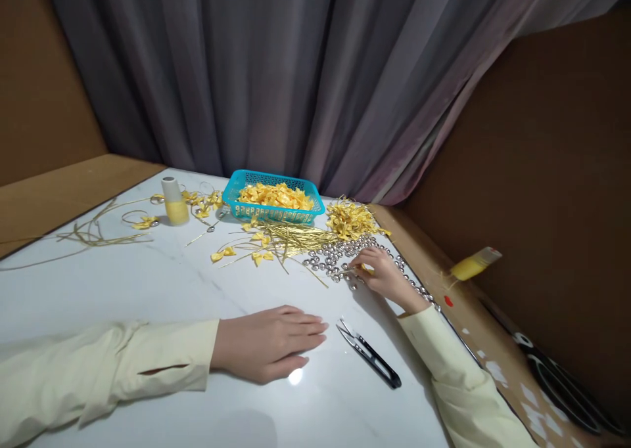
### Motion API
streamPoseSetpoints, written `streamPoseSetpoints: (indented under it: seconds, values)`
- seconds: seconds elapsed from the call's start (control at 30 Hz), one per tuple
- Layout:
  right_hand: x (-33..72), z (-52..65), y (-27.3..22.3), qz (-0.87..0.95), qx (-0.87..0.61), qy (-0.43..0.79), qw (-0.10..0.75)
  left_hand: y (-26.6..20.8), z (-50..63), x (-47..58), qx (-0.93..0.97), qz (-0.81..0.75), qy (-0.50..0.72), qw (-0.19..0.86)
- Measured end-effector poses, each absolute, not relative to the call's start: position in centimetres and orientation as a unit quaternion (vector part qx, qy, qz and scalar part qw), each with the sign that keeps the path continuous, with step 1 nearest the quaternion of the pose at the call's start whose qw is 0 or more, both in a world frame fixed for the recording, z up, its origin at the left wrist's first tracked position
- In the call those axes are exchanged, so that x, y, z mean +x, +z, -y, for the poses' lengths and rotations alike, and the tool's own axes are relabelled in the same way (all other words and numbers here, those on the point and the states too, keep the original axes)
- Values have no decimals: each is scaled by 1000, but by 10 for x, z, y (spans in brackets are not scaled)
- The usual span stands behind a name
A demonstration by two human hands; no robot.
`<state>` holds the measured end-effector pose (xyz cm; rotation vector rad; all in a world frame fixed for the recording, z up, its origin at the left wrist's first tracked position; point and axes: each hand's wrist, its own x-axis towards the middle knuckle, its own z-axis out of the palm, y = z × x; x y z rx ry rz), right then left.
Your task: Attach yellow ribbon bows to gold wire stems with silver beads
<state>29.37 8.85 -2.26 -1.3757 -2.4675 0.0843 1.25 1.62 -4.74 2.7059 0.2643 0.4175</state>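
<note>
My left hand (pixel 271 343) lies flat on the white marbled tabletop (pixel 197 297), fingers stretched out and holding nothing. Just beyond its fingertips is a pair of black-handled thread snips (pixel 369 353). Over the silver beads (pixel 340 254) at the right, my right hand (pixel 382 277) is closed in a pinch on a yellow ribbon bow (pixel 365 268), mostly covered by the fingers. A short gold cord end (pixel 348 270) pokes out beside it. Behind the beads lie a bundle of gold cords (pixel 300 238) and a heap of yellow bows (pixel 351 219).
A turquoise basket (pixel 275 215) full of yellow bows stands at the back. Left of it is a yellow thread spool (pixel 176 201), with loose gold cords (pixel 93 234) nearby. Another spool (pixel 476 264) and large black scissors (pixel 562 382) are on the brown surface at right.
</note>
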Motion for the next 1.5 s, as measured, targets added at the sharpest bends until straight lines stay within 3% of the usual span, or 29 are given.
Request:
streamPoseSetpoints:
  seconds: [0.3, 0.73, 0.87, 0.93, 1.07, 1.17, 1.37, 1.5]
  values:
    - [298, -86, -17, 812, -531, 64, 233, -46, -15, 12, 969, -101, 129, 183]
    - [304, -78, 0, 667, -611, 109, 412, -47, -16, 12, 964, -95, 139, 204]
    - [295, -67, 11, 636, -603, 108, 470, -45, -16, 12, 949, -93, 158, 255]
    - [284, -59, 17, 638, -584, 138, 484, -43, -16, 13, 922, -105, 174, 330]
    - [256, -42, 21, 686, -559, 209, 416, -37, -19, 14, 743, -168, 168, 626]
    - [237, -31, 15, 768, -518, 150, 345, -35, -24, 15, 596, -166, 153, 770]
    - [215, -19, -10, 863, -432, 87, 247, -40, -31, 15, 485, -152, 111, 854]
    - [212, -16, -21, 889, -390, 65, 232, -41, -33, 18, 427, -186, 180, 866]
